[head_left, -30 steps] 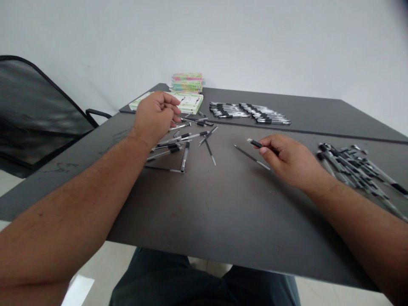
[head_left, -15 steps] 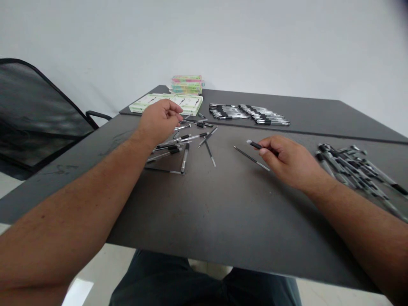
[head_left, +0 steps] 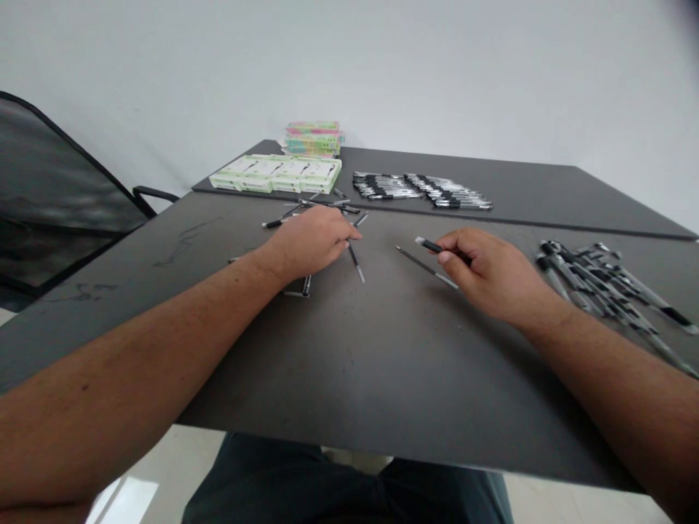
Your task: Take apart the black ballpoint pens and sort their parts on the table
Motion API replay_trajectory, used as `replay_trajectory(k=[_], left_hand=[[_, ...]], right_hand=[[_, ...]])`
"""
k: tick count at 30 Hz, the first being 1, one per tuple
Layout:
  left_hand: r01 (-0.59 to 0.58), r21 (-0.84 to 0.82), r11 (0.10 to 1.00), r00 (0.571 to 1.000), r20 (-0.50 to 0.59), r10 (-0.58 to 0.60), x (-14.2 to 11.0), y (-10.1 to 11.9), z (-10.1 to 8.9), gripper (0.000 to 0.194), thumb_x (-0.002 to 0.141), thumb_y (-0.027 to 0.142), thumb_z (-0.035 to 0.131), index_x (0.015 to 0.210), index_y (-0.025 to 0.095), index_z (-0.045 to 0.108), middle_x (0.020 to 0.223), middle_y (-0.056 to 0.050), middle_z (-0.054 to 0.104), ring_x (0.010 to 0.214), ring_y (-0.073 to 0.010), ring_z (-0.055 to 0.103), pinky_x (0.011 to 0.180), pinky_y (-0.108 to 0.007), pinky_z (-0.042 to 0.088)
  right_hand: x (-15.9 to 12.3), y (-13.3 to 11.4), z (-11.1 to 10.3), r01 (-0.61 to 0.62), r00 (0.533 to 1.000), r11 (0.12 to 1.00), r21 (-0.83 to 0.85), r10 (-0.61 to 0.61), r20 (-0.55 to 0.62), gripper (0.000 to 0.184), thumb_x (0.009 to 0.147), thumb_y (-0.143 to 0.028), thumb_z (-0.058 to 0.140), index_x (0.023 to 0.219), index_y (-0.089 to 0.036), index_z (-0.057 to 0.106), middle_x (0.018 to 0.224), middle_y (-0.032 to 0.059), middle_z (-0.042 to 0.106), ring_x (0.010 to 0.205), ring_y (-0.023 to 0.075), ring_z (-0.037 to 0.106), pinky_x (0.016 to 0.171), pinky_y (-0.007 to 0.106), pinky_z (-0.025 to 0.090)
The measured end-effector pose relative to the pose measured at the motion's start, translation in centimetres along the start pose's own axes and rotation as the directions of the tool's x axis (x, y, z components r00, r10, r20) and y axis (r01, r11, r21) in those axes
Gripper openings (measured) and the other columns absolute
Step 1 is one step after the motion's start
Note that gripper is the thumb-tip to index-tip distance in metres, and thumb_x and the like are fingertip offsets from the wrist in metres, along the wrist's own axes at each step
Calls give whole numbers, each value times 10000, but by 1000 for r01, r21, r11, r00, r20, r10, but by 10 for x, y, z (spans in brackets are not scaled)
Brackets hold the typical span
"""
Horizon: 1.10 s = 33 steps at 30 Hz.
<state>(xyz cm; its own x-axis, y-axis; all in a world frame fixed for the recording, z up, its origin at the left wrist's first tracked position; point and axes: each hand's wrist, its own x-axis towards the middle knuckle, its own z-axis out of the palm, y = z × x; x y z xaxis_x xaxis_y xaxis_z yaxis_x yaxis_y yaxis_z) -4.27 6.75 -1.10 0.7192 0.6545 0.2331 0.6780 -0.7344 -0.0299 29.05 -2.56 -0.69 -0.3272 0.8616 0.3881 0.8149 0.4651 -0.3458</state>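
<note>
My left hand (head_left: 309, 240) lies knuckles-up over a scatter of loose pens and pen parts (head_left: 306, 207) on the dark table (head_left: 354, 364); its fingers curl down onto them, and what they grip is hidden. My right hand (head_left: 486, 273) is closed on a black pen barrel (head_left: 431, 246) whose tip sticks out to the left. A thin pen refill (head_left: 426, 267) lies on the table just in front of the right fingers. Another refill (head_left: 356, 262) lies beside the left fingertips.
A heap of pens (head_left: 601, 280) lies at the right. A tidy row of pens (head_left: 420, 191) sits on the far table, beside pale green boxes (head_left: 276, 175) and a coloured stack (head_left: 312, 137). A black mesh chair (head_left: 49, 196) stands at the left.
My left hand came down and nearer, from above the far part of the scatter to resting on the pens close to the middle. My right hand has stayed put with its pen barrel.
</note>
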Motion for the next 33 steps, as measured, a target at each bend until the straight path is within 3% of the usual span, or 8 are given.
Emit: replay_trajectory(k=[6, 10, 14, 21, 25, 29, 33], left_hand=[[-23, 23, 999, 999, 31, 22, 2, 3, 4, 444, 1102, 241, 596, 1463, 194, 850, 1279, -168, 828, 1259, -354, 755, 1160, -509, 579], [-3, 13, 1000, 1000, -31, 3, 0, 2, -1, 466, 1096, 254, 573, 1468, 172, 841, 1275, -166, 831, 1250, -350, 755, 1166, -515, 574], [0, -9, 1000, 999, -45, 0, 0, 1, -2, 474, 1087, 288, 556, 1435, 161, 851, 1240, -162, 836, 1237, -350, 761, 1164, -520, 581], [10, -69, 998, 998, -63, -14, -1, -1, 0, 469, 1067, 297, 556, 1407, 160, 848, 1190, -144, 839, 1228, -340, 764, 1181, -518, 585], [2, -108, 994, 995, -95, -12, -2, -4, 1, 469, 1064, 300, 554, 1414, 157, 832, 1150, -131, 844, 1203, -319, 766, 1171, -505, 588], [-1, -113, 994, 993, -117, -12, -2, -4, 1, 487, 1050, 331, 558, 1405, 146, 835, 1153, -138, 848, 1191, -320, 766, 1152, -508, 594], [12, -117, 993, 994, -110, -25, -2, -2, 0, 492, 1051, 361, 555, 1403, 172, 841, 1168, -131, 856, 1193, -324, 764, 1165, -511, 589]], right_hand=[[3, -3, -2, -140, 989, 982, -125, 145, 28, 248, 1082, -332, 613, 1144, -205, 817, 1046, 115, 830, 989, 292, 779, 904, 377, 574], [6, 1, 6, -167, 958, 937, -307, 228, 175, 220, 1064, -335, 723, 1170, -184, 842, 1186, 152, 844, 1093, 314, 792, 978, 389, 585], [9, -1, 11, -140, 896, 883, -449, 306, 322, 285, 1135, -312, 617, 1177, -176, 863, 1207, 173, 841, 1094, 325, 813, 970, 402, 589], [11, -5, 11, -160, 853, 852, -498, 373, 364, 391, 1207, -309, 454, 1319, -115, 775, 1347, 235, 794, 1204, 373, 814, 1031, 456, 593], [9, -1, 13, -170, 854, 853, -494, 378, 358, 394, 1219, -316, 435, 1343, -102, 742, 1376, 246, 777, 1257, 373, 792, 1084, 455, 586], [6, 0, 11, -150, 888, 875, -461, 325, 327, 342, 1197, -309, 509, 1335, -121, 759, 1368, 220, 779, 1289, 359, 776, 1086, 425, 589], [5, -3, 5, -103, 904, 869, -484, 285, 319, 293, 1164, -298, 589, 1274, -141, 810, 1321, 208, 792, 1212, 353, 802, 1038, 421, 607]])
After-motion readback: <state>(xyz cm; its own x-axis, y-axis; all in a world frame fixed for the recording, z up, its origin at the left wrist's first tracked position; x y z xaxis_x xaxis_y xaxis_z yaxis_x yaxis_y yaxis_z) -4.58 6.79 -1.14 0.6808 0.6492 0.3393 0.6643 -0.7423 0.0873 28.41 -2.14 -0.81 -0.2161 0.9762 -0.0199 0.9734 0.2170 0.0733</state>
